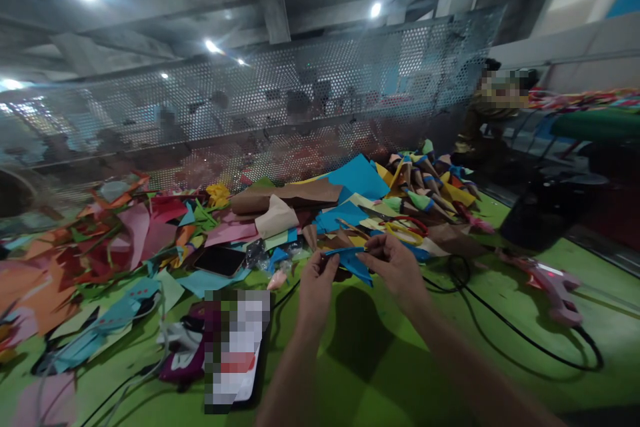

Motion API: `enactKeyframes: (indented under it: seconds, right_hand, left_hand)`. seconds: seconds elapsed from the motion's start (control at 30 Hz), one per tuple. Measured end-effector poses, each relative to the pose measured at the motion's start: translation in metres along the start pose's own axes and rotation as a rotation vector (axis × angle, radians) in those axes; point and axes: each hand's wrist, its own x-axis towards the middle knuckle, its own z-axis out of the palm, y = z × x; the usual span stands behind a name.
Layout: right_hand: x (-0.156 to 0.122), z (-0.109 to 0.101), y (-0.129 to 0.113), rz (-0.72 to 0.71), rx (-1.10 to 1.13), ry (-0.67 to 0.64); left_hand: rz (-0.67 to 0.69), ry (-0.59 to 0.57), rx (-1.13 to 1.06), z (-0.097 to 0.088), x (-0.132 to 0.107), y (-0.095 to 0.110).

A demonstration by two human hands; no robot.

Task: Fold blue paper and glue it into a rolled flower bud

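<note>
A small piece of blue paper (356, 263) is held up above the green table, stretched between both hands. My left hand (320, 273) pinches its left end between thumb and fingers. At the right end, my right hand (393, 263) grips it the same way. Just behind the hands lie scissors with red and yellow handles (407, 230) among paper scraps. To the right, a pink glue gun (555, 290) rests on the table with its black cord running toward the hands.
Coloured paper scraps (140, 233) heap up on the left. A dark phone (220, 260), a propped phone with a blurred screen (243, 347) and a teal power strip (105, 327) lie nearer. Rolled paper cones (425, 180) pile at the back right, before a perforated metal screen (300, 113).
</note>
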Motion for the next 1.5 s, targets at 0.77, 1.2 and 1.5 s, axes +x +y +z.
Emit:
enactKeyframes:
  seconds: [0.77,1.2,1.5]
  right_hand:
    - [0.0023,-0.0045,0.0042,-0.013,-0.024,-0.123]
    - [-0.0003,-0.0033,-0.0006,-0.01,-0.048,-0.109]
    - [-0.0023,-0.0032,-0.0014,-0.035,-0.064,-0.124]
  left_hand:
    - [0.0,-0.012,0.009,0.0003,0.0004,-0.0002]
    - [-0.024,-0.015,0.045,-0.0003,0.001,0.0004]
    - [0.039,0.029,0.109,-0.0037,0.0018,-0.0012]
